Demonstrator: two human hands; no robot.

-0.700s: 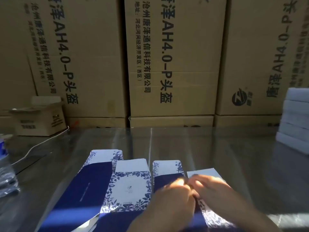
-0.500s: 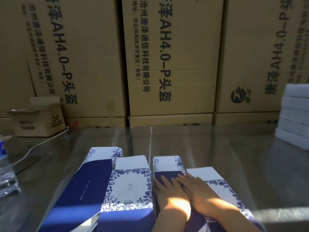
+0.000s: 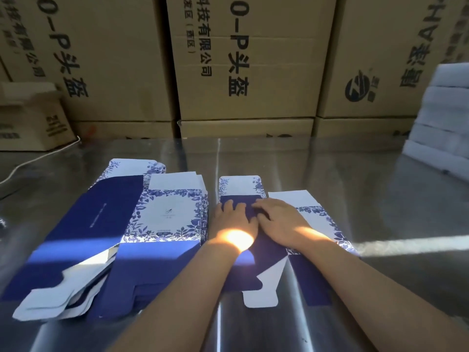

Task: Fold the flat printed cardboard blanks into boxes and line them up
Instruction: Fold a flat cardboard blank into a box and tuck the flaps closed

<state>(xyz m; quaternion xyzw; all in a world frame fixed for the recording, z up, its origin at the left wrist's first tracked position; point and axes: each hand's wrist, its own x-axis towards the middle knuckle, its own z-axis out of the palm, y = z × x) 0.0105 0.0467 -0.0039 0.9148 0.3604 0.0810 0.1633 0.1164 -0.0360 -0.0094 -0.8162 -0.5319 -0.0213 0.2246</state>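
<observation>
Near the middle of the surface's near edge, in the head view, your two hands lie side by side on one navy and white flower-printed flat cardboard blank (image 3: 269, 260). Your left hand (image 3: 232, 219) rests palm down on its navy panel, fingers spread and fairly straight. Your right hand (image 3: 279, 222) lies just beside it, touching it, fingers reaching leftward over the same panel. Neither hand grasps anything; both look spread flat and pressing. This is probably to hold the blank flat against the shiny, reflective table surface (image 3: 330, 168) and firm a crease before the sides are raised.

The blank is unfolded. Its white rounded flap points toward the far edge and a white tab toward the near edge, between your forearms.

Toward the near left corner sits a loose stack of matching navy and floral flat cardboard blanks (image 3: 157, 224), just beside your left forearm, handy for the next pick. No finished box shows, so the lining-up seems not yet begun.

Along the far edge stand tall brown corrugated cartons with black lettering (image 3: 243, 59). At the right edge is a pile of white rectangular blocks (image 3: 444, 123). At the far left are a small open brown carton (image 3: 30, 123) and a thin white cable (image 3: 38, 158).
</observation>
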